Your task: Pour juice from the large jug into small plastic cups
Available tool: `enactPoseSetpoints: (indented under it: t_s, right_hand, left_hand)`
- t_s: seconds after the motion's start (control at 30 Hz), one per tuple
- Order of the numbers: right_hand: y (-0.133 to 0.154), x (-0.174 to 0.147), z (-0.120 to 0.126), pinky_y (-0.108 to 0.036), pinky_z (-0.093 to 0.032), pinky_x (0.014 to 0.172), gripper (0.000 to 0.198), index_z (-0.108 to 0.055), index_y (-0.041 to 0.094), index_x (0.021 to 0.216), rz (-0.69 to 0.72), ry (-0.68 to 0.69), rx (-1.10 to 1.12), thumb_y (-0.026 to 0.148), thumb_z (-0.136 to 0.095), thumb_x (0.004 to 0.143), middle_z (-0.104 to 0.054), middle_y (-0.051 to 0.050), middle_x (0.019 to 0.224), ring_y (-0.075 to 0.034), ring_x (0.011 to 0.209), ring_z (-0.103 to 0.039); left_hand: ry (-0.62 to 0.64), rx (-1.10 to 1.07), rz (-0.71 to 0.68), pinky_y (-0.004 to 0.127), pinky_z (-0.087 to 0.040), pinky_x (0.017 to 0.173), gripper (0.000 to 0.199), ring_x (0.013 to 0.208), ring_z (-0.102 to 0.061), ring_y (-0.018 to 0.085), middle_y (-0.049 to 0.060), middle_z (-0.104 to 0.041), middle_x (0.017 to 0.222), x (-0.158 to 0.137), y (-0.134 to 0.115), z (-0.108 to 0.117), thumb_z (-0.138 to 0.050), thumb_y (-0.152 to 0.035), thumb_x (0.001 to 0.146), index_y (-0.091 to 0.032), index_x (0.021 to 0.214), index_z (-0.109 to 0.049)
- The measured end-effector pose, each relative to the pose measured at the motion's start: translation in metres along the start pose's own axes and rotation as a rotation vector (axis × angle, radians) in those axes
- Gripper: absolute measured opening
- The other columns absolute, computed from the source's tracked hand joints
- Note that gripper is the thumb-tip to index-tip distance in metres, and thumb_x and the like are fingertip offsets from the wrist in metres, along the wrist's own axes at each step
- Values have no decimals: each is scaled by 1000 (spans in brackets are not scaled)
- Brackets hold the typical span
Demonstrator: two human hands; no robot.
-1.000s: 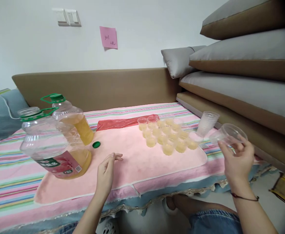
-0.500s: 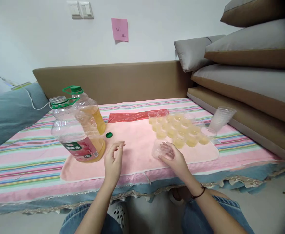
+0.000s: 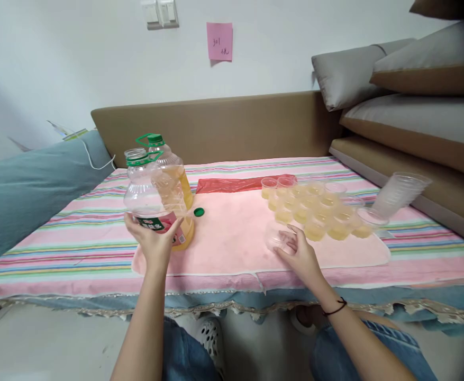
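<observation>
Centre-left: left hand [image 3: 152, 239], spread wide, is bracketing a ribbed plastic bottle [image 3: 139, 194]. Centre-right: right hand [image 3: 301, 259], half-curled, is holding a clear, round cup [image 3: 272, 239].

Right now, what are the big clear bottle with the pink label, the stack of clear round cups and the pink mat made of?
The clear bottle looks like glossy plastic: light glints on its ridges. The cup stack seems smooth plastic, hazy where walls overlap. The pink mat looks like matte cloth, maybe fleece: no shine.
</observation>
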State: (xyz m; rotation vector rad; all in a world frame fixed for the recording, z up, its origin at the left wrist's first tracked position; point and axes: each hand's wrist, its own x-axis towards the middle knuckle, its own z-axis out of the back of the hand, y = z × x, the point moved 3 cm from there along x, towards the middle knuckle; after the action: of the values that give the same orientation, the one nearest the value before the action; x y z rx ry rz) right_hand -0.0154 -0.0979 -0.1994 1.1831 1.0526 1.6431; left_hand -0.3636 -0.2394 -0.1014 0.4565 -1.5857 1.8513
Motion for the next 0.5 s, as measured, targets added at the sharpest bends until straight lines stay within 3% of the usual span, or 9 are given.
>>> enactPoseSetpoints:
  t_s: [0.23,0.4,0.5]
  right_hand:
    - [-4,-2,0,-55,-44,104,81,-41,19,133,3,6,-35,50,-73,65,-59,-18,125,-32,111,-60]
    - [0,-4,4,-56,-42,105,93,-34,17,140,31,20,-40,52,-75,64,-48,-21,138,-34,122,-52]
    - [6,-7,11,-55,-40,107,93,-29,20,144,127,40,-53,51,-76,69,-41,-20,144,-33,132,-43]
  left_hand:
    - [-20,49,98,48,-17,122,137,150,-17,35,27,-15,157,-2,4,-12,-91,-41,43,-13,148,-8]
    - [-94,42,111,48,-26,119,118,140,-37,34,24,-38,145,-1,5,-10,-90,-40,44,-12,139,-27]
    - [-123,-42,123,46,-32,116,110,133,-45,30,18,-43,139,-2,8,-7,-90,-38,44,-16,134,-31]
